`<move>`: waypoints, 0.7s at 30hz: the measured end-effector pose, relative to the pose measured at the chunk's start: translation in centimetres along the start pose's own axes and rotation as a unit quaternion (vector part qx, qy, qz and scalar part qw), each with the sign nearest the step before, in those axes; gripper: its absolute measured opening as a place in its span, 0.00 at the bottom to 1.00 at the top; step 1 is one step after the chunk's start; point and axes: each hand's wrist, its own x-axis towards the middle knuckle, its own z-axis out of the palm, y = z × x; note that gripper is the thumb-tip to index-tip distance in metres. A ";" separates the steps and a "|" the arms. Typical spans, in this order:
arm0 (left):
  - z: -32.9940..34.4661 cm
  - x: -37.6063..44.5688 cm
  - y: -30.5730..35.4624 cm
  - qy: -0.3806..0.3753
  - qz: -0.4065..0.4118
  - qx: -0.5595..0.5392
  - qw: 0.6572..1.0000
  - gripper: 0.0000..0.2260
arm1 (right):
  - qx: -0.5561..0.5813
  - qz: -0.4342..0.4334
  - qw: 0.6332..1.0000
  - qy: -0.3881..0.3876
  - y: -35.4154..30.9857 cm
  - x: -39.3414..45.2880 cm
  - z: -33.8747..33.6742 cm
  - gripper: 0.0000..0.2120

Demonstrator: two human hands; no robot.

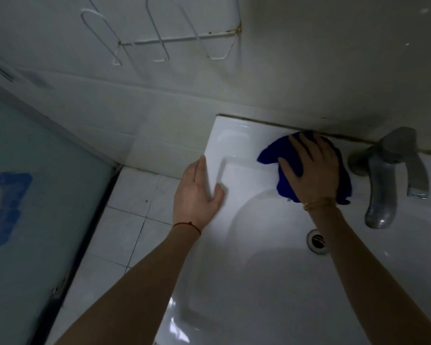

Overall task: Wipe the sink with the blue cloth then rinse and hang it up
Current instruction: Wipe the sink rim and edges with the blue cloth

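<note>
Right hand: the right hand (311, 168) lies flat with fingers spread, pressing down on the blue cloth (274, 151); a gold bangle sits at the wrist.
Blue cloth: bunched under the palm on the back ledge of the sink (234, 282), at the rear edge where the ledge meets the wall, with a corner sticking out to the left of the fingers.
Left hand: the left hand (197, 195) rests on the sink's left rim, fingers straight and close together, thumb lying on the ledge; it holds nothing. A red thread circles the wrist.
Sink: white and glossy, the basin below both hands; the drain (317, 240) shows just beside the right forearm.
In the way: the metal tap (383, 175) stands just to the right of the cloth, its spout reaching over the basin and its lever angled down to the right; the wall closes off the ledge behind the cloth.
Around: a white wire rack (159, 38) is fixed on the tiled wall above and to the left. White floor tiles (135, 207) lie left of the sink. Further left is a pale frosted panel (35, 195) with a blue mark on it.
</note>
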 end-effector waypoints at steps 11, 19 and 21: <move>-0.1 -0.1 0.2 0.004 0.005 -0.010 1.000 0.32 | 0.017 -0.107 0.992 -0.070 -6.6 3.2 1.5 0.27; -0.1 0.0 0.1 -0.003 0.006 0.010 1.000 0.32 | 0.000 0.104 0.994 0.013 -3.2 0.7 0.4 0.25; 0.0 -0.1 0.1 -0.003 0.005 0.013 1.000 0.32 | 0.015 0.035 0.999 -0.035 -6.7 2.5 1.0 0.26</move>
